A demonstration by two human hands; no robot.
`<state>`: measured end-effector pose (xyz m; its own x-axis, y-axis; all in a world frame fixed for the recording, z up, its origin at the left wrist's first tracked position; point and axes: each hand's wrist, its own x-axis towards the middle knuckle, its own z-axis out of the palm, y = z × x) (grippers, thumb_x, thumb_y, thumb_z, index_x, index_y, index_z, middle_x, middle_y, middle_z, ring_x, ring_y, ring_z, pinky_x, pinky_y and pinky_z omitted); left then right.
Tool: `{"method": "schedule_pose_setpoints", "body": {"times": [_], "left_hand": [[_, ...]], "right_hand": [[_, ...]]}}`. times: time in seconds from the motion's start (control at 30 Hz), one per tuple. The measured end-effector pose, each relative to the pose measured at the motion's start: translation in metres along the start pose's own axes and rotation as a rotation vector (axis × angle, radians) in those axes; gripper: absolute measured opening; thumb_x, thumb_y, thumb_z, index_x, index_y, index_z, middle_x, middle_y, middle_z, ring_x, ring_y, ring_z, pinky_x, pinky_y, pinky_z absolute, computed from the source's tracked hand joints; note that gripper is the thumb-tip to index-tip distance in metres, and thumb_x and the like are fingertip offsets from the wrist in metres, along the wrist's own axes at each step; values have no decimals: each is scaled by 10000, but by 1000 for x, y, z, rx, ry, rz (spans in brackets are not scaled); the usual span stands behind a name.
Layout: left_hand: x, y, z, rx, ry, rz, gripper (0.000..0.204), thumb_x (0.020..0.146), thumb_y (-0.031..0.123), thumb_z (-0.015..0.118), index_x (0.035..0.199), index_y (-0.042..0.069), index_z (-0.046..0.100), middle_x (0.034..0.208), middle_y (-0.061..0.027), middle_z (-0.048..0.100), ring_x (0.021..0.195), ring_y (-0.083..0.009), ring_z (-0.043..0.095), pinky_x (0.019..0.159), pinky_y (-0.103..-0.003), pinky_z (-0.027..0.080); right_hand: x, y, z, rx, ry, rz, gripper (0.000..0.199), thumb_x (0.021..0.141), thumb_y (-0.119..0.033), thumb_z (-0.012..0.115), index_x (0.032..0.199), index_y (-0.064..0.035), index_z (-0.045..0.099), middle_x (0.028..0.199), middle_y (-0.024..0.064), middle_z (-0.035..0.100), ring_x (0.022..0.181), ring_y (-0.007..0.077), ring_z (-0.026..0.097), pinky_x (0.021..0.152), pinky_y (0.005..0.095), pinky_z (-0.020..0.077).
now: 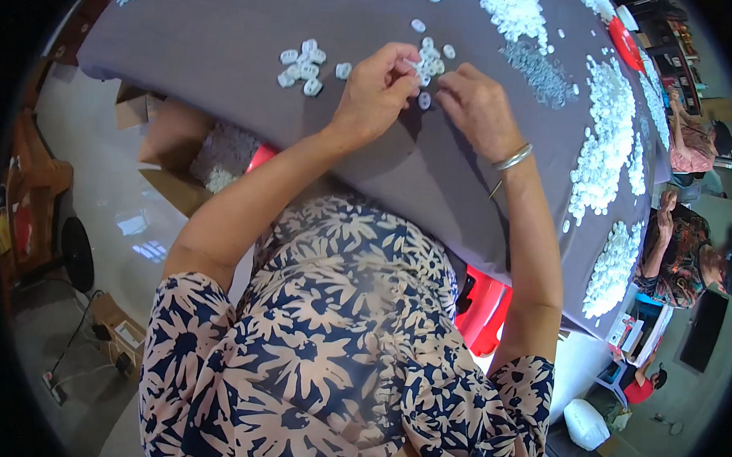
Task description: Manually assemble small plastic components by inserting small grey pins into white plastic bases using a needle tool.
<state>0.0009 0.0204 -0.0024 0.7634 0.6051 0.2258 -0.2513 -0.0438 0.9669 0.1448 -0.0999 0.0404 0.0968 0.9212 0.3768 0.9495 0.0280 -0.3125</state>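
Over the grey-brown cloth, my left hand (376, 92) pinches a small white plastic piece (413, 63) between thumb and fingers. Right beside it lies a small cluster of white oval pieces (430, 64), with dark marks or holes on their faces. My right hand (484, 112), with a silver bangle at the wrist, hovers at the cluster's right side. Its fingers are curled together, and whatever they hold is too small to make out. One loose oval piece (424, 100) rests between the two hands. Further left sits a group of several similar white pieces (305, 65).
Large heaps of white pieces (603, 140) cover the table's right side, near a pile of small clear parts (541, 72) and a red dish (625, 42). An open cardboard box (176, 137) stands below the left edge. Other people (676, 247) sit at the far right.
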Motion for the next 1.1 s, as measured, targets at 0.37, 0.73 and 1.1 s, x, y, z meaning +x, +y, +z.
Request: {"method": "schedule_pose_setpoints", "body": {"times": [0.37, 0.73, 1.1], "left_hand": [[-12, -8, 0, -54, 11, -52, 232, 882, 3, 563, 1111, 25, 528, 836, -12, 553, 712, -72, 554, 578, -212, 473], [-3, -4, -1, -188, 206, 3, 198, 874, -32, 557, 1064, 20, 539, 826, -26, 569, 666, -64, 541, 543, -197, 453], [-10, -5, 5, -163, 81, 46, 166, 885, -3, 560, 1046, 34, 538, 854, -5, 551, 654, -44, 510, 552, -192, 447]], "right_hand": [[6, -21, 12, -319, -152, 78, 33, 738, -56, 601, 749, -26, 604, 741, 174, 622, 693, 347, 637, 622, 434, 518], [18, -12, 7, -315, -236, 111, 123, 728, -56, 576, 845, -20, 566, 749, 184, 635, 705, 377, 633, 625, 470, 505], [-13, -19, 2, -119, 90, 303, 119, 726, -64, 579, 832, -51, 526, 767, 154, 562, 711, 388, 584, 609, 478, 477]]}}
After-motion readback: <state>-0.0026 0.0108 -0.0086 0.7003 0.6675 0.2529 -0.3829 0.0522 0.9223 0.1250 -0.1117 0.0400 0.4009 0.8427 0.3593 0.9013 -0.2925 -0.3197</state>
